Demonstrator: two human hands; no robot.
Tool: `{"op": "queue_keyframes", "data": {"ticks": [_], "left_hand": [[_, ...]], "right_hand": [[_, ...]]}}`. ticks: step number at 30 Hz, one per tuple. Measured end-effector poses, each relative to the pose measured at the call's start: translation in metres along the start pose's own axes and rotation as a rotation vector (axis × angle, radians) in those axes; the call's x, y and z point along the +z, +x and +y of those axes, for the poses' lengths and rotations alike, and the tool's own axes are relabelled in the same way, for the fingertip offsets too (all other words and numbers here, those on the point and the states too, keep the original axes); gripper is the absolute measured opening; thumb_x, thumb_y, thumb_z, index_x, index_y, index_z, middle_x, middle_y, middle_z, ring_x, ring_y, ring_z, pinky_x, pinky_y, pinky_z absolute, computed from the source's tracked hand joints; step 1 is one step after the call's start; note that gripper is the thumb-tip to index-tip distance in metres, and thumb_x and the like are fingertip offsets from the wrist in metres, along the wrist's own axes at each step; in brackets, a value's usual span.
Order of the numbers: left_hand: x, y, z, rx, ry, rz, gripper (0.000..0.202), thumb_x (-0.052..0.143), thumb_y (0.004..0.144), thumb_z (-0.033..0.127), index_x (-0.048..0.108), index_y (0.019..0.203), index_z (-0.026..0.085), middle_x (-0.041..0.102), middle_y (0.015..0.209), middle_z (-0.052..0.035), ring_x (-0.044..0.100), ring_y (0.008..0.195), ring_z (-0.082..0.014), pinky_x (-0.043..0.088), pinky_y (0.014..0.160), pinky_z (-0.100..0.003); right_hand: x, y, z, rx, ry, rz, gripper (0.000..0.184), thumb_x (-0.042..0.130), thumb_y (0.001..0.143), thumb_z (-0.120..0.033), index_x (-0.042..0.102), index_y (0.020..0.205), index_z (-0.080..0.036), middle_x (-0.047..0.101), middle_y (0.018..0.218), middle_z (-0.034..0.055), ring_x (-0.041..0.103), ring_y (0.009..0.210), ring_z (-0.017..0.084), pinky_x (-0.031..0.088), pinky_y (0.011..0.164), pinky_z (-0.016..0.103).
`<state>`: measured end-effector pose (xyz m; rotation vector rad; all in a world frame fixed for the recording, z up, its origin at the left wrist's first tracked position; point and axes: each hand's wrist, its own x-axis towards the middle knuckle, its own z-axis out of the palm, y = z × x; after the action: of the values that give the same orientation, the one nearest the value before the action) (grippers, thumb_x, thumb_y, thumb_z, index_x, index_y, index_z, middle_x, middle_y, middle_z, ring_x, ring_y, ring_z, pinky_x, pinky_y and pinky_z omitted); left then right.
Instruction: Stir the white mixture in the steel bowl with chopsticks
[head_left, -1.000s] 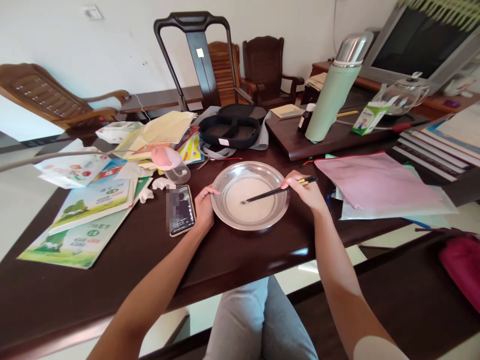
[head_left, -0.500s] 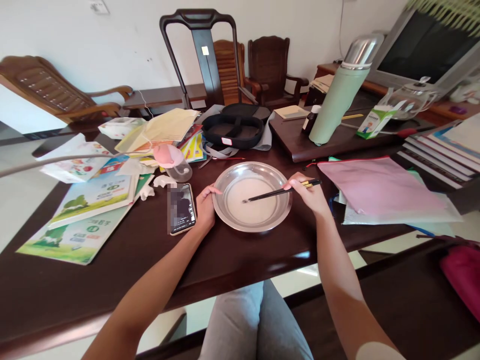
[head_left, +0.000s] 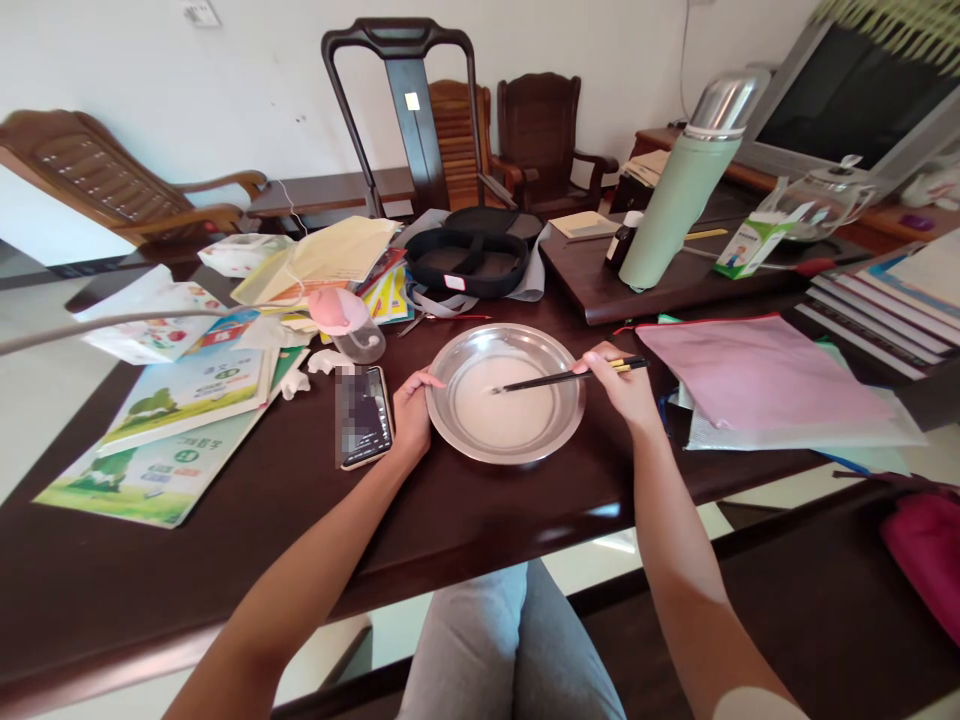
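A round metal bowl (head_left: 555, 430) stands on the dark wooden table, holding a pale, milky liquid (head_left: 495, 415). My left hand (head_left: 412, 410) grips the bowl's left rim, its thumb over the edge and the other fingers partly hidden at the outer side. In my right hand (head_left: 615, 380), closed above the bowl's right rim, is a pair of black chopsticks (head_left: 547, 380) with gold bands. Their tips dip into the liquid near the middle. Just left of my left hand lies a phone (head_left: 367, 415) with its screen lit.
Workbooks (head_left: 172, 440) and a pink-lidded cup (head_left: 345, 325) lie to the left. Behind the bowl sits an open black case (head_left: 469, 262). A green thermos (head_left: 679, 200) stands on a raised board at the back right, above a pink zip pouch (head_left: 765, 375).
The chopsticks' tips have shifted slightly up and to the right in the liquid, and my right hand moved a little with them. My left hand stays at the rim.
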<state>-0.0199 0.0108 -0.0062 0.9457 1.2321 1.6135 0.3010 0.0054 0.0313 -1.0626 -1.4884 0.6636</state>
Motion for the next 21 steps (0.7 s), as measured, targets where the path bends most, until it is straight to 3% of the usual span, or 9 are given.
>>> {"op": "queue_keyframes", "data": {"ticks": [2,5,7,10,12,16,18,21], "left_hand": [[0.000,0.000,0.000,-0.003,0.004,-0.003,0.007,0.069,0.063,0.025,0.068,0.056,0.024,0.085,0.100,-0.0041,0.072,0.092,-0.0233,0.052,0.081,-0.032],[-0.001,0.000,0.000,-0.007,0.017,-0.005,0.009,0.070,0.066,0.026,0.068,0.057,0.023,0.085,0.103,-0.0044,0.073,0.094,-0.0239,0.053,0.081,-0.033],[-0.001,0.000,0.000,-0.002,0.025,0.000,0.009,0.070,0.066,0.026,0.068,0.057,0.024,0.085,0.102,-0.0045,0.073,0.095,-0.0244,0.053,0.082,-0.033],[-0.002,0.000,-0.001,0.003,0.027,0.002,0.007,0.069,0.064,0.025,0.069,0.057,0.024,0.085,0.100,-0.0046,0.072,0.095,-0.0245,0.053,0.083,-0.033],[-0.002,0.000,-0.002,0.000,0.024,0.000,0.007,0.069,0.064,0.025,0.069,0.058,0.024,0.085,0.102,-0.0045,0.072,0.096,-0.0245,0.053,0.082,-0.033],[-0.002,0.001,-0.003,0.007,0.030,-0.003,0.007,0.069,0.065,0.025,0.069,0.058,0.024,0.085,0.104,-0.0041,0.072,0.095,-0.0241,0.053,0.083,-0.033],[-0.002,0.001,-0.003,0.017,0.027,-0.004,0.008,0.070,0.066,0.025,0.069,0.058,0.024,0.085,0.105,-0.0043,0.072,0.096,-0.0247,0.054,0.085,-0.034],[-0.002,0.000,-0.003,0.023,0.019,-0.005,0.009,0.071,0.066,0.028,0.069,0.058,0.024,0.085,0.104,-0.0045,0.074,0.100,-0.0264,0.055,0.088,-0.036]], "right_hand": [[-0.005,0.002,0.004,0.001,-0.008,0.112,0.057,0.071,0.095,-0.077,0.075,0.065,-0.028,0.080,0.073,0.0046,0.077,0.078,0.027,0.061,0.086,0.045],[-0.012,0.003,0.006,0.025,0.058,0.191,0.062,0.071,0.095,-0.078,0.068,0.057,-0.028,0.071,0.059,0.0037,0.073,0.065,0.025,0.061,0.076,0.044],[-0.010,0.001,0.002,0.042,0.088,0.116,0.062,0.071,0.094,-0.078,0.069,0.058,-0.027,0.071,0.060,0.0035,0.073,0.064,0.025,0.061,0.073,0.042],[-0.002,-0.002,-0.004,0.043,0.080,-0.105,0.058,0.073,0.092,-0.078,0.077,0.065,-0.027,0.079,0.074,0.0047,0.078,0.076,0.026,0.061,0.078,0.041],[0.002,-0.002,-0.004,0.021,0.052,-0.131,0.056,0.074,0.092,-0.079,0.081,0.072,-0.028,0.082,0.080,0.0054,0.079,0.081,0.026,0.060,0.080,0.042],[-0.003,0.002,0.004,0.012,-0.004,0.096,0.056,0.072,0.094,-0.078,0.078,0.067,-0.029,0.079,0.072,0.0042,0.077,0.080,0.027,0.059,0.087,0.045],[-0.008,0.003,0.007,0.025,0.013,0.184,0.060,0.069,0.096,-0.078,0.072,0.060,-0.029,0.073,0.064,0.0038,0.074,0.071,0.026,0.059,0.082,0.045],[-0.008,0.001,0.002,0.053,0.066,0.106,0.062,0.070,0.094,-0.079,0.070,0.058,-0.028,0.072,0.061,0.0034,0.073,0.065,0.025,0.060,0.075,0.043]]}}
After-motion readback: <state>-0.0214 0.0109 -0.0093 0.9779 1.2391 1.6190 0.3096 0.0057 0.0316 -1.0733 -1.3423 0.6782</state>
